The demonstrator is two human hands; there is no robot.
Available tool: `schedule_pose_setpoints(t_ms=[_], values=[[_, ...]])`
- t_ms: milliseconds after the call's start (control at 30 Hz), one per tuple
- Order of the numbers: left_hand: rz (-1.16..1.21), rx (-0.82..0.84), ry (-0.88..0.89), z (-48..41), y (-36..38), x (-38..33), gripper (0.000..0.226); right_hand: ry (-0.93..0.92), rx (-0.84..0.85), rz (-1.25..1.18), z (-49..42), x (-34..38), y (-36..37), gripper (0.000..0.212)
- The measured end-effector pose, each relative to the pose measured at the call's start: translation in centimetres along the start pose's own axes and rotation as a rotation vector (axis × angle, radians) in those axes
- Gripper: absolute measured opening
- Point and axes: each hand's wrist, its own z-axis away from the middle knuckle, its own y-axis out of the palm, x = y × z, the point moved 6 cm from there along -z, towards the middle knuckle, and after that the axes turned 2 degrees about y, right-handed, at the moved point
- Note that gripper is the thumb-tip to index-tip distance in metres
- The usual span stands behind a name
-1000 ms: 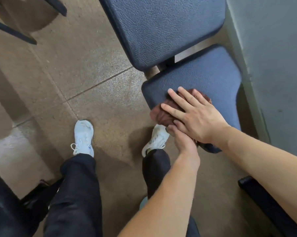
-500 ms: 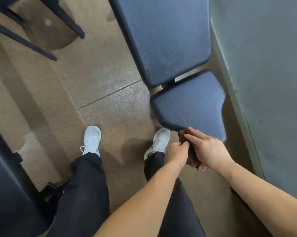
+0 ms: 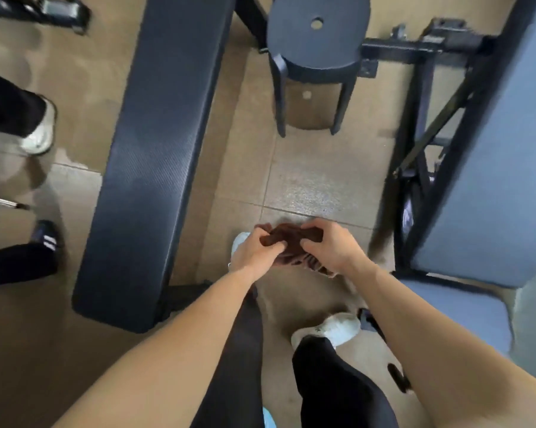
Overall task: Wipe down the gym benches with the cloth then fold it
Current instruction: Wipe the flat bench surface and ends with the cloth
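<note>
Standing between two benches, looking down. The long dark flat bench [image 3: 161,149] runs from near left to far centre. The lighter blue padded bench [image 3: 491,180] fills the right edge, with its black steel frame [image 3: 421,118] just left of it. A round dark plastic stool [image 3: 316,35] sits far centre on the tan tiled floor [image 3: 306,180]. Someone else's feet show at far left, one in a pale shoe [image 3: 41,131], one in a dark shoe with white stripes [image 3: 46,239].

My left hand [image 3: 254,251] and right hand [image 3: 331,248] are close together in front of my legs, both with fingers curled tight into the brown cloth [image 3: 291,242]. The cloth is bunched between them, off any bench and held in the air above the floor. A ribbed edge hangs below the right hand.

Risks, as I judge them:
- The cloth is wadded and no corner is visible, so a fold started now would likely come out lopsided.
- Loosening either grip to hunt for an edge could drop the cloth on the floor.
- The view is smeared, so I'm probably moving. My white shoe [image 3: 328,330] is near the frame's foot and could catch on it.

Writing: none readable. The shoe stripes carry no legible wording.
</note>
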Motion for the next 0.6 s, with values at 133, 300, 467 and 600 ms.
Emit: schedule_pose_setpoints(t_ms=[133, 300, 467, 600], values=[[-0.044, -0.090, 0.010, -0.3, -9.1, 1.2, 0.044, -0.049, 0.032, -0.071, -2.4, 9.0, 1.9, 0.031], [-0.101, -0.210, -0.098, -0.9, -19.1, 6.6, 0.054, -0.136, 0.136, -0.017, -6.0, 19.4, 7.5, 0.036], [-0.040, -0.138, -0.132, -1.7, -24.5, 13.7, 0.079, -0.242, 0.235, 0.229, -9.5, 27.1, 14.1, 0.032], [-0.072, -0.014, -0.175, -2.5, -26.1, 20.1, 0.085, -0.389, 0.234, 0.466, -12.7, 31.3, 19.2, 0.032]])
